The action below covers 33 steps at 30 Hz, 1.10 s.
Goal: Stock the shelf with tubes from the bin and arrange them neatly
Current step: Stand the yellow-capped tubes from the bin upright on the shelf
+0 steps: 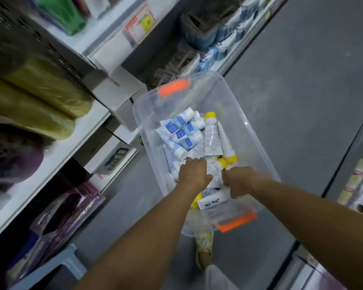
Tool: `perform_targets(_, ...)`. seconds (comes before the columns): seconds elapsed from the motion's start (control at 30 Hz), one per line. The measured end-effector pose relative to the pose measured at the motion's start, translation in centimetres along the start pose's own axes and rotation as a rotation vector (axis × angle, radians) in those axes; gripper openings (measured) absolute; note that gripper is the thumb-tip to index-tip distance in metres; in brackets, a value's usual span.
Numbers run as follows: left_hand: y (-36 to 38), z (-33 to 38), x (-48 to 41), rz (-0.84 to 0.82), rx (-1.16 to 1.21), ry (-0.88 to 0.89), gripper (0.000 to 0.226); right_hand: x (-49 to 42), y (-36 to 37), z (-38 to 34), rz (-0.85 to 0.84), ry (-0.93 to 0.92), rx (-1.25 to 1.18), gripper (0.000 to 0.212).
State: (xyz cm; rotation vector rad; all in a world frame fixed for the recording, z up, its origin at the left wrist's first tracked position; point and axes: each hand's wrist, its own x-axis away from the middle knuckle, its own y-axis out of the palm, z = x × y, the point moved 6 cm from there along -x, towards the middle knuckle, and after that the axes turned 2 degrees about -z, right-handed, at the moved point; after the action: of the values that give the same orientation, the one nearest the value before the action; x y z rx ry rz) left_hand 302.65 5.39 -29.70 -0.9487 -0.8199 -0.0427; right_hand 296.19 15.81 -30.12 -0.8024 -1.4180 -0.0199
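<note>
As my left hand dips among tubes in the bin, grip unclear, my right hand clasps a yellow-capped tube.

A shop aisle: stocked shelves with a price tag beside the floor.

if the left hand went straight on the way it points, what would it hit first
Most likely the blue-and-white tubes piled in the clear bin, just beyond the left hand. Depth is hard to judge from above, so it may already touch them.

Head view — down, close over bin
</note>
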Motion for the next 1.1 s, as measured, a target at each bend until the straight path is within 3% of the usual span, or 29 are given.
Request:
perform_targets(0.23,2.8,0.9,-2.5,-0.001,-0.362,0.066,0.069,-1.5,0.7,-0.4,0.036,-0.069,0.149,0.037)
perform_targets(0.33,2.6,1.1,-2.1,-0.002,-0.354,0.061,0.072,-0.9,0.2,-0.3,0.076,-0.084,0.164,0.038)
perform_targets(0.4,1.6,0.9,-1.2,-0.042,-0.235,0.048,0.074,0.1,-0.3,-0.1,0.085,-0.084,0.128,0.044)
perform_targets(0.5,-0.9,0.0,0.8,-0.106,0.042,-0.01,0.058,2.5,-1.4,0.4,0.054,-0.044,-0.003,0.05)
perform_targets(0.63,-4.7,-2.4,4.2,-0.131,0.449,-0.13,0.034,6.1,-4.0,1.6,0.011,0.041,-0.309,0.03)
perform_targets(0.87,-12.6,-7.5,12.2,0.186,0.885,-0.174,0.022,11.1,-10.3,0.3,0.176,0.092,-0.714,0.028)
perform_targets(1.1,-19.0,-12.7,21.5,0.523,1.066,-0.181,0.024,15.6,-15.3,-5.8,0.319,-0.082,-1.055,0.03)
